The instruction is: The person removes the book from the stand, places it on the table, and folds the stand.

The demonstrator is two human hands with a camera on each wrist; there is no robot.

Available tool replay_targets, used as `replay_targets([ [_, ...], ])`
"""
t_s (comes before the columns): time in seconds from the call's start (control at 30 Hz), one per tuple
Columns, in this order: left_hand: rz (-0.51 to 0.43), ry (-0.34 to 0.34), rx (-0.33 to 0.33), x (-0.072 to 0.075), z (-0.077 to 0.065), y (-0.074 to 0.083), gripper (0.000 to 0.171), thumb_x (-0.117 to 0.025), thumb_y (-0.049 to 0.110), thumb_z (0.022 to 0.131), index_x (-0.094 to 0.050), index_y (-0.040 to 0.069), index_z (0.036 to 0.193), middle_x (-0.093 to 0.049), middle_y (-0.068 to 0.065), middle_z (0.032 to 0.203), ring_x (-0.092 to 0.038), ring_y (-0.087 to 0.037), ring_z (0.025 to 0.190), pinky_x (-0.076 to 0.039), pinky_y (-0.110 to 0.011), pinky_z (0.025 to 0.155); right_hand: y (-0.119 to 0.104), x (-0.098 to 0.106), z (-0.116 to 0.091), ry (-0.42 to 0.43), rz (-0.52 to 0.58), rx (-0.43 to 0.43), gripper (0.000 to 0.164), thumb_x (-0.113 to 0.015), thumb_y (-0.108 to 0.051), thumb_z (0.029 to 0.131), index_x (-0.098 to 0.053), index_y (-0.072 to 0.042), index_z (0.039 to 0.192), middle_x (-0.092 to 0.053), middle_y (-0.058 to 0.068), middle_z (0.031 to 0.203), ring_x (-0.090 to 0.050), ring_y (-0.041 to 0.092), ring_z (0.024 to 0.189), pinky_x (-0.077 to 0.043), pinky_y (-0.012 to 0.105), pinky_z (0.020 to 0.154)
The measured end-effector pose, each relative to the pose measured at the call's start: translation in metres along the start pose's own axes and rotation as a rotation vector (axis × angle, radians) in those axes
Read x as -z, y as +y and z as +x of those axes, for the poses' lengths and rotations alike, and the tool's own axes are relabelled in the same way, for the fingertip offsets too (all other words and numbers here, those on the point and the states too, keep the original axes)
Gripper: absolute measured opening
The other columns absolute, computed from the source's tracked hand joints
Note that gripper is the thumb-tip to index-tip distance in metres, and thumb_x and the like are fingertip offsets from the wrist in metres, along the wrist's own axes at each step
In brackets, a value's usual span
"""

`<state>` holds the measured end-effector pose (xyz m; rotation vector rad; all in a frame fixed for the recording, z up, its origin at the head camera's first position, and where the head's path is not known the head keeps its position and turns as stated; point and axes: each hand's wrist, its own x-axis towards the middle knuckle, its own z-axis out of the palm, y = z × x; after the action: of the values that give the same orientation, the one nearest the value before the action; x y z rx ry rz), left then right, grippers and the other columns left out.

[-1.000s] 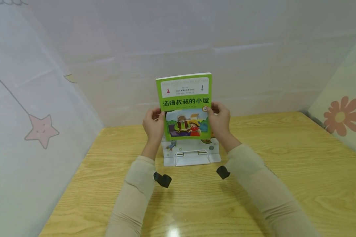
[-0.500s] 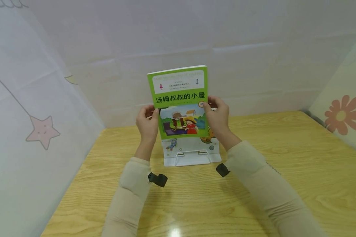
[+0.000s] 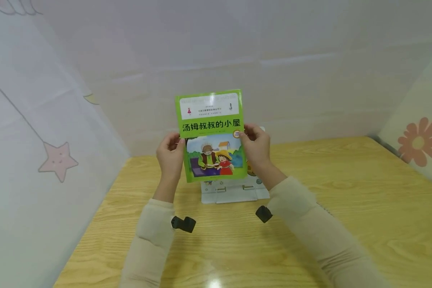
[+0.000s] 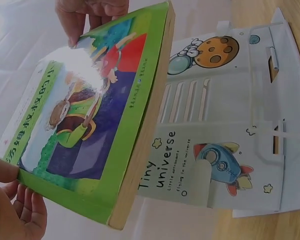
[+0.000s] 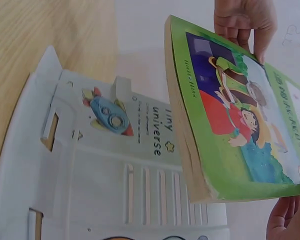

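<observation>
A green paperback book point(image 3: 214, 128) with a picture of two figures on its cover is held up, front facing me. My left hand point(image 3: 171, 155) pinches its left edge, thumb on the cover. On the opposite edge my right hand point(image 3: 257, 147) grips it the same way. Behind and below the book stands a white book stand point(image 3: 234, 195) on the table, partly hidden in the head view. In the left wrist view the stand's back panel point(image 4: 190, 150) shows a rocket, a planet and slots. The book's bottom edge point(image 5: 182, 125) hangs apart from the stand's ledge point(image 5: 20, 150).
The stand rests on a wood-grain table point(image 3: 216, 244) in front of a pale cloth backdrop point(image 3: 309, 92). A black wrist camera point(image 3: 184, 224) juts from the left sleeve, another black camera point(image 3: 264, 214) from the right. A printed star point(image 3: 59, 161) and flower point(image 3: 419, 142) decorate the side cloths.
Both hands have carried the book leftward, off the stand's middle. It rose slightly, then came lower, and its top has tipped so the cover now faces me more fully.
</observation>
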<state>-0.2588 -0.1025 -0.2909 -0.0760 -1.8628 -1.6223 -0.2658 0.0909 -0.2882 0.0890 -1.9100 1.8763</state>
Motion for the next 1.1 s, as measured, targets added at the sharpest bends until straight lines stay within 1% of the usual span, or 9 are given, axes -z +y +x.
replay_targets([
  [0.1, -0.021, -0.009, 0.051, -0.001, 0.003, -0.003, 0.018, -0.057, -0.002, 0.079, -0.058, -0.007, 0.097, -0.055, -0.012, 0.084, -0.049, -0.013, 0.072, -0.043, -0.021, 0.066, 0.001, 0.0, 0.003, -0.012, 0.037, -0.056, 0.025, -0.055, -0.004, 0.083, -0.056, 0.0, 0.108, -0.05, 0.009, 0.091, -0.045, 0.016, 0.079, -0.043, 0.02, 0.067],
  [0.37, -0.051, -0.06, 0.278, 0.017, 0.001, -0.013, 0.023, -0.056, 0.001, 0.081, -0.057, -0.002, 0.104, -0.052, -0.01, 0.086, -0.048, -0.012, 0.074, -0.046, -0.02, 0.062, 0.006, -0.011, -0.003, -0.083, 0.042, -0.243, 0.028, -0.054, -0.007, 0.084, -0.055, -0.006, 0.112, -0.049, 0.009, 0.095, -0.047, 0.018, 0.083, -0.046, 0.023, 0.069],
  [0.5, -0.053, -0.082, 0.37, 0.028, 0.003, -0.021, 0.025, -0.056, 0.002, 0.082, -0.056, -0.001, 0.107, -0.051, -0.008, 0.087, -0.048, -0.013, 0.077, -0.048, -0.024, 0.066, 0.009, -0.017, -0.007, -0.113, 0.055, -0.325, 0.028, -0.054, -0.006, 0.084, -0.055, -0.007, 0.112, -0.048, 0.01, 0.095, -0.049, 0.019, 0.083, -0.046, 0.025, 0.069],
  [0.67, -0.049, -0.089, 0.449, 0.042, 0.004, -0.027, 0.029, -0.057, 0.005, 0.082, -0.055, 0.0, 0.11, -0.05, -0.009, 0.095, -0.052, -0.018, 0.084, -0.047, -0.029, 0.072, 0.013, -0.028, -0.013, -0.137, 0.081, -0.408, 0.027, -0.055, -0.006, 0.083, -0.055, -0.008, 0.111, -0.047, 0.009, 0.097, -0.051, 0.019, 0.085, -0.046, 0.025, 0.071],
  [0.7, -0.084, -0.101, 0.446, 0.048, 0.007, -0.037, 0.029, -0.06, 0.005, 0.08, -0.056, 0.002, 0.108, -0.051, -0.009, 0.095, -0.053, -0.018, 0.083, -0.048, -0.029, 0.07, 0.014, -0.031, -0.015, -0.141, 0.085, -0.42, 0.027, -0.055, -0.007, 0.083, -0.055, -0.008, 0.11, -0.047, 0.009, 0.097, -0.051, 0.02, 0.085, -0.046, 0.025, 0.071],
  [0.9, -0.065, -0.136, 0.51, 0.069, 0.007, -0.038, 0.032, -0.061, 0.009, 0.08, -0.055, 0.004, 0.111, -0.051, -0.009, 0.1, -0.054, -0.017, 0.082, -0.047, -0.026, 0.07, 0.02, -0.046, -0.024, -0.159, 0.11, -0.471, 0.026, -0.056, -0.007, 0.083, -0.056, -0.01, 0.108, -0.05, 0.009, 0.097, -0.055, 0.02, 0.083, -0.047, 0.026, 0.068],
  [0.93, -0.03, -0.134, 0.537, 0.07, 0.004, -0.028, 0.033, -0.059, 0.009, 0.082, -0.053, 0.002, 0.113, -0.05, -0.009, 0.102, -0.054, -0.016, 0.083, -0.046, -0.025, 0.072, 0.021, -0.049, -0.025, -0.162, 0.112, -0.478, 0.026, -0.056, -0.007, 0.082, -0.056, -0.01, 0.108, -0.05, 0.009, 0.097, -0.055, 0.02, 0.082, -0.047, 0.026, 0.067],
  [1.03, -0.018, -0.153, 0.578, 0.08, 0.006, -0.03, 0.034, -0.057, 0.009, 0.083, -0.051, 0.002, 0.115, -0.05, -0.009, 0.104, -0.053, -0.015, 0.082, -0.047, -0.025, 0.071, 0.023, -0.058, -0.029, -0.18, 0.122, -0.494, 0.028, -0.056, -0.007, 0.082, -0.055, -0.008, 0.11, -0.052, 0.009, 0.096, -0.057, 0.02, 0.08, -0.048, 0.028, 0.066],
  [1.1, -0.026, -0.17, 0.568, 0.094, 0.015, -0.062, 0.039, -0.064, 0.018, 0.078, -0.053, 0.006, 0.114, -0.051, -0.008, 0.105, -0.054, -0.014, 0.083, -0.047, -0.025, 0.07, 0.023, -0.063, -0.033, -0.193, 0.137, -0.514, 0.029, -0.056, -0.007, 0.082, -0.055, -0.008, 0.11, -0.053, 0.009, 0.096, -0.057, 0.02, 0.079, -0.048, 0.03, 0.067],
])
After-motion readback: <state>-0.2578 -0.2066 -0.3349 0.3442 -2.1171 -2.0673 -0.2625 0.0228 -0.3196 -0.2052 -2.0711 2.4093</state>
